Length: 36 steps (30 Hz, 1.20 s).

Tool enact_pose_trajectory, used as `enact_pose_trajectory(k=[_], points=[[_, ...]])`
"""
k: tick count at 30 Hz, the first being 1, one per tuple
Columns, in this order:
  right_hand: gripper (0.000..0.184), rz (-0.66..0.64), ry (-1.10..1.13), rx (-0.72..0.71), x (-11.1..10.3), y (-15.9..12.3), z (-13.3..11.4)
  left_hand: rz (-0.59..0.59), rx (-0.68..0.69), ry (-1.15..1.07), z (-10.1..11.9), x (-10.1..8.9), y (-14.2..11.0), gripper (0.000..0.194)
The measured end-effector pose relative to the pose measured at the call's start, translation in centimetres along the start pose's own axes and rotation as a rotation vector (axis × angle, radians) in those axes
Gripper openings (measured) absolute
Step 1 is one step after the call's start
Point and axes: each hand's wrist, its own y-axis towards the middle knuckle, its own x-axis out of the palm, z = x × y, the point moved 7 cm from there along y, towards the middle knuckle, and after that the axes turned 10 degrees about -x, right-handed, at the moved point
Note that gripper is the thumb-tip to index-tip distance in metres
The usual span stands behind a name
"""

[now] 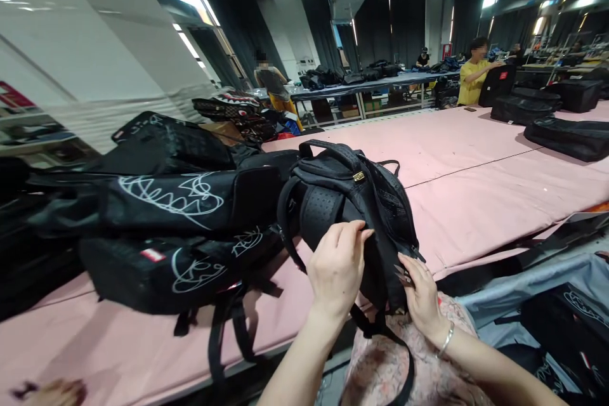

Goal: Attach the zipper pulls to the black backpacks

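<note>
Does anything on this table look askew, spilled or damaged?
No spill or damage stands out. Slightly untidy: black fabric straps dangle from the black bag with white scribbles over the near edge of the pink-covered table.

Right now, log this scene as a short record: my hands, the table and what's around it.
left hand: pinching the black fabric backpack with gold-coloured tag
right hand: fingers on the backpack's lower side, grip unclear
surface: pink-covered table
left of backpack: black bags with white scribbled lines
far side: person in yellow top, holding a black bag
</note>
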Motion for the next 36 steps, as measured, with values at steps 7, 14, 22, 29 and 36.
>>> enact_pose_trajectory(k=[7, 14, 22, 29, 36], points=[[0.023, 0.023, 0.081, 0.104, -2.4, 3.0, 0.5, -0.033, 0.017, -0.091, -0.5, 0.5, 0.2, 0.009], [0.026, -0.024, 0.013, -0.107, -5.6, 8.7, -3.7, -0.265, -0.413, -0.694, -3.6, 1.9, -0.1, 0.02], [0.023, 0.042, -0.13, -0.521, -4.5, 10.6, -9.1, -0.29, -0.454, -0.775, -5.4, -0.9, -1.0, 0.02], [0.02, -0.031, -0.29, -0.527, -3.8, 11.6, -10.3, -0.273, -0.422, -0.737, -5.3, -1.4, -1.0, 0.018], [0.011, 0.079, 0.091, -0.295, -4.6, 11.6, -7.8, -0.143, -0.315, -0.676, -4.9, -2.1, -2.6, 0.027]])
